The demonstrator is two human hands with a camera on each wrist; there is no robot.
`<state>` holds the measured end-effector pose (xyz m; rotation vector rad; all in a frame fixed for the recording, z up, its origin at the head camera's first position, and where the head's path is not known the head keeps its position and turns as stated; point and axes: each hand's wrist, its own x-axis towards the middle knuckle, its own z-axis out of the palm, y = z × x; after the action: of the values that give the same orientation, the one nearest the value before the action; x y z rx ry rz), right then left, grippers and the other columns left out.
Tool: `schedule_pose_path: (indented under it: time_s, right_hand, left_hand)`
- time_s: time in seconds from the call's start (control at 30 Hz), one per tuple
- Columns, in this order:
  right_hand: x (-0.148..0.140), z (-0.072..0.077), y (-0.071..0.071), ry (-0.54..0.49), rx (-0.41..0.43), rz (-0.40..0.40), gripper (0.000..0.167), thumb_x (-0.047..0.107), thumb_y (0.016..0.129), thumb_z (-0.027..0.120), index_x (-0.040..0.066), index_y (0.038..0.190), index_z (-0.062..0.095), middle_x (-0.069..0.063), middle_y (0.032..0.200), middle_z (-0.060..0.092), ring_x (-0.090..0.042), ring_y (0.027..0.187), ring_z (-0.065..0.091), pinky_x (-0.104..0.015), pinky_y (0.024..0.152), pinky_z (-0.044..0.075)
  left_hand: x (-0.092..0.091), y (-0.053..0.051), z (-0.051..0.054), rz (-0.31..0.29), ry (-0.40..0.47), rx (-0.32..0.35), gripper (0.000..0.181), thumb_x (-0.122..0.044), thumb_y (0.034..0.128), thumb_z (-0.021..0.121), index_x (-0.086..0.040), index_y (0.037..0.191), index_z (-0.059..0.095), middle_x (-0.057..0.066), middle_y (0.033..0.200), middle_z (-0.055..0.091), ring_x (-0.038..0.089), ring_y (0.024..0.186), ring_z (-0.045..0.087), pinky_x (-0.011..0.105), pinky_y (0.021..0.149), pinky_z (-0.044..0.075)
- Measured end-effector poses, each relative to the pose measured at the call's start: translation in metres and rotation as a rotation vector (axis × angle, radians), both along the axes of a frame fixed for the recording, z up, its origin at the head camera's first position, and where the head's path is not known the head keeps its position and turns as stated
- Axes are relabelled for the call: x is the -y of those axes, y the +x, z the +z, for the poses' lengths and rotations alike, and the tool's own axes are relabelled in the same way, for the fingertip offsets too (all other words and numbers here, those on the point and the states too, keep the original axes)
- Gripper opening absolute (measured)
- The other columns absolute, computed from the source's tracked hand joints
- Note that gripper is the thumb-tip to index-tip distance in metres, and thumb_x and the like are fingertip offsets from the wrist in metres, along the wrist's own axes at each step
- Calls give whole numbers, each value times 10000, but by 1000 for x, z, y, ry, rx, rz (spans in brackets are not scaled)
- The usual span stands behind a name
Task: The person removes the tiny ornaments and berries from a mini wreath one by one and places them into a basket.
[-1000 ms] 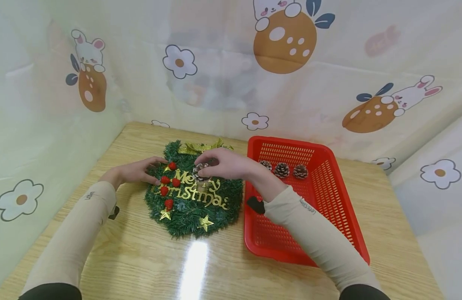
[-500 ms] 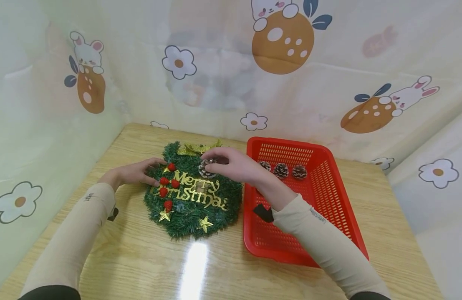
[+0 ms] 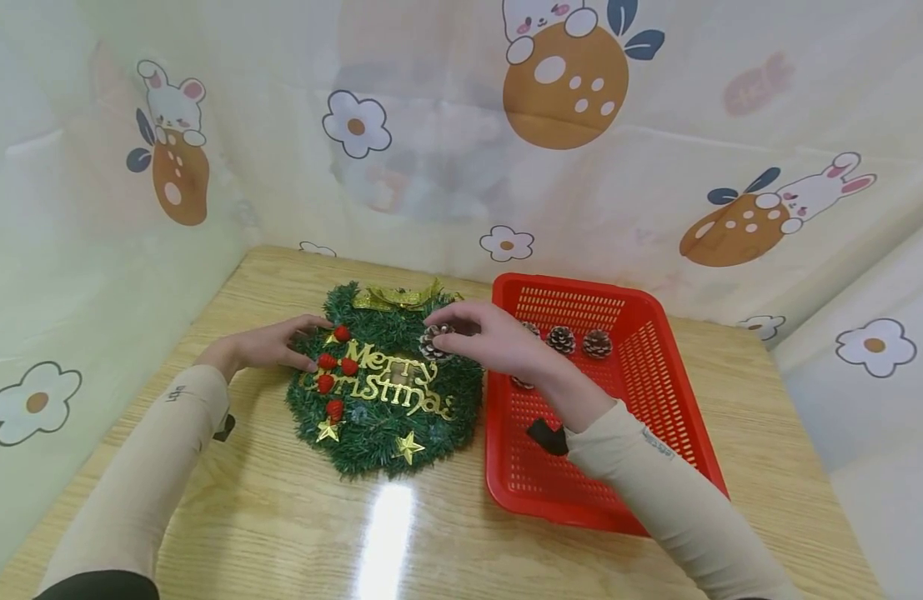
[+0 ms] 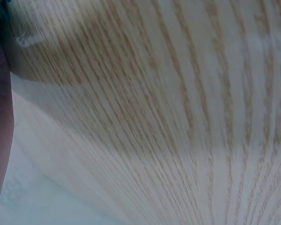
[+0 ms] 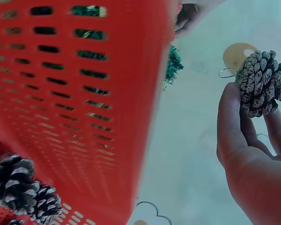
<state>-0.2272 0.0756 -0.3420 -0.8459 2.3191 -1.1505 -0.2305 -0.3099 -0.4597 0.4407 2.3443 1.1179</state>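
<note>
I see the right hand (image 3: 499,340) pinching a pinecone (image 3: 433,343) between thumb and fingers, over the wreath (image 3: 363,454); the left hand (image 3: 269,343), fingers spread, touches its left edge. A slack pinch could drop the cone; its wire loop (image 5: 227,73) could snag greenery.

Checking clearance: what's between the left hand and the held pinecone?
Head view: green wreath with red berries and gold lettering on it lies between left hand and pinecone.
</note>
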Motion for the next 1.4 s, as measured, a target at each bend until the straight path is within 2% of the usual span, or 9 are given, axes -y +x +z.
schedule_pose_path:
  time_s: [0.23,0.5,0.57,0.73,0.83,1.07,1.2,1.4]
  right_hand:
    - [-18,-2,-2,-27,74,-70,315,292,949,649,222,1255,647,11,1201,608,-196,1047,586,-390,897,489]
    - [-43,-12,-13,-123,192,-168,346,239,965,639,171,1303,617,-45,1265,596,-232,1107,592,-490,980,464]
    - [-49,-14,-15,-146,241,-197,353,237,974,624,164,1320,602,-48,1303,576,-234,1135,592,-494,1013,441]
    - [-62,-23,-21,-271,405,-267,399,217,1019,542,68,1388,518,-124,1383,500,-262,1168,584,-519,1074,369]
    - [-68,-29,-24,-321,446,-290,440,211,1023,538,15,1410,469,-156,1361,492,-263,1158,578,-535,1083,347]
    - [-78,-37,-24,-211,369,-305,547,197,907,719,76,1394,499,-103,1232,569,-244,1125,530,-525,1049,384]
    - [-82,-37,-24,-170,317,-318,578,207,886,744,96,1401,506,-107,1262,565,-275,1149,509,-524,1023,409]
    - [-92,-41,-28,-72,236,-377,567,215,890,738,115,1402,515,-93,1316,540,-284,1201,484,-467,997,439]
  left_hand:
    - [1,1,0,2,2,7,793,-245,892,734,-124,1525,273,240,1539,226,467,1408,198,660,1094,195]
    - [2,0,-1,2,-2,6,799,-254,893,733,-131,1530,267,245,1539,227,472,1408,197,661,1093,200]
    - [1,0,-1,3,0,10,799,-253,892,734,-132,1530,269,244,1540,226,469,1409,197,659,1094,200]
    - [1,-1,-2,-4,-4,7,801,-257,894,731,-127,1532,263,263,1535,223,486,1403,196,664,1091,202]
    - [2,-2,-2,-2,-8,9,807,-261,893,732,-131,1533,258,269,1533,219,490,1404,190,665,1090,200]
    - [3,-2,-2,1,-10,6,805,-254,893,733,-130,1533,261,252,1534,231,465,1409,199,659,1094,201]
    - [2,-1,0,-4,-6,-3,788,-238,896,729,-113,1525,271,258,1530,236,474,1402,205,666,1088,203]
    - [1,0,3,-3,0,16,796,-234,895,731,-108,1527,264,264,1528,235,477,1403,204,662,1086,214]
